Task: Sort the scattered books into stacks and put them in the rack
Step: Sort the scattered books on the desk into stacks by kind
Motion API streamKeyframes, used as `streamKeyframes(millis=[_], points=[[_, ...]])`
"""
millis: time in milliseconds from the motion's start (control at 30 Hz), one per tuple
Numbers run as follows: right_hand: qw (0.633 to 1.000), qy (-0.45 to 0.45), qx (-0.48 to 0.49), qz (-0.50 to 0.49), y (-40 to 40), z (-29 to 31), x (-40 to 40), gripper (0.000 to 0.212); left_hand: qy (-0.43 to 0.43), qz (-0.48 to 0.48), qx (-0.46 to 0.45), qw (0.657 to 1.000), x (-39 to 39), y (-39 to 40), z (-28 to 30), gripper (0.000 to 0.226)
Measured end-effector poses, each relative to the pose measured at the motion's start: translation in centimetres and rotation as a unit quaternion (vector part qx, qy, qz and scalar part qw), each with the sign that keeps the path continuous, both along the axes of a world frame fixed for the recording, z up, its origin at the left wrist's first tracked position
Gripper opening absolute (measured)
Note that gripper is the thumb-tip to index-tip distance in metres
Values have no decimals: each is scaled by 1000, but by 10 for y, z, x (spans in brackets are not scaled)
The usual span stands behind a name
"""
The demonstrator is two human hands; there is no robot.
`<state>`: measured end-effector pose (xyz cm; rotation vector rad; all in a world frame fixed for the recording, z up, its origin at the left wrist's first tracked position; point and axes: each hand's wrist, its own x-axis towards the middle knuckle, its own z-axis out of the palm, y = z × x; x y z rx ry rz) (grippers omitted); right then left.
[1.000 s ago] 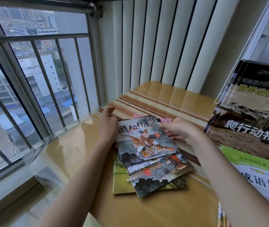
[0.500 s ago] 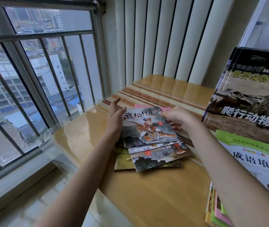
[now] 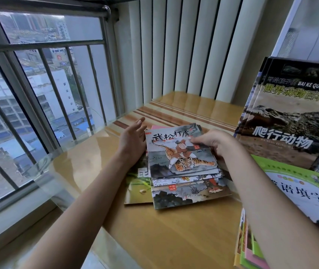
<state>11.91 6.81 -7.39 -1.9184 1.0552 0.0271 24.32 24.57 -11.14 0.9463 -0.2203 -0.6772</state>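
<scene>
Fingers (image 3: 203,140) of right hand (image 3: 216,143) curled over right edge of tiger book (image 3: 180,152), thumb on cover, pinching it w/ top few of stack. Left hand (image 3: 133,137) flat, fingers straight, palm edge against stack's left side, gripping nothing. Tiger book on top of loose pile of thin picture books (image 3: 189,193) fanned toward viewer, on wooden desk (image 3: 166,235) nr window (image 3: 44,90). Yellow-green book (image 3: 137,189) at bottom, sticking out left. Pink corner at far end. Reptile books (image 3: 290,121) upright at right; green-cover book (image 3: 300,189) below, more thin books (image 3: 246,247) under it. Rack itself can't tell.
</scene>
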Motion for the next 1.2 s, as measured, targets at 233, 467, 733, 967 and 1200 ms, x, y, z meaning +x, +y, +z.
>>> streamKeyframes(millis=[233,467,733,967,1200], points=[[926,-366,64,-73,2,6,1,26,-81,-22,18,996,-9,3,5,55],[840,-540,24,39,20,27,2,21,-504,216,175,818,-19,-1,-4,51],[882,-458,66,88,10,13,3,60,-421,339,245,805,-6,5,-2,52],[922,-369,-82,81,12,-7,13,92,-442,125,216,862,-15,1,-5,59],[900,-410,-118,83,27,-2,13,66,-478,180,276,814,-11,-2,-10,74]])
